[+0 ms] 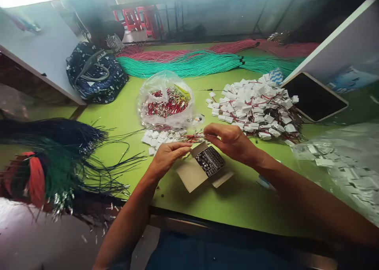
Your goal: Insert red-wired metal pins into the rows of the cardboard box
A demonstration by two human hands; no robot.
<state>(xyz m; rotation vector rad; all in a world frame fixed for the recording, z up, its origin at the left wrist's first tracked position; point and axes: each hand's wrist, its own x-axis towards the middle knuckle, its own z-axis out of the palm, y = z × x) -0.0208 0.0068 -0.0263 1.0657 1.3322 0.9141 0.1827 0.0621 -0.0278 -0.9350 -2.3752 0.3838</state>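
An open cardboard box (192, 176) sits on the green table in front of me, its flaps folded out. Small dark cylindrical parts (210, 161) stand packed in rows inside it. At the box's left back corner, my left hand (168, 157) has thumb and fingers pinched together; what they hold is too small to tell. My right hand (229, 139) is closed in a pinch behind the box's right side, its fingertips close to short red wires (193, 137). Whether it grips one of them I cannot make out. White connector housings (161, 137) lie just behind my left hand.
A clear plastic bag (142, 108) of red wires stands behind the box. To its right is a heap of white connectors (248, 104), with a tablet (314, 98) beyond. Dark cable bundles (74, 137) hang over the left side. Green wires (183, 66) lie across the back.
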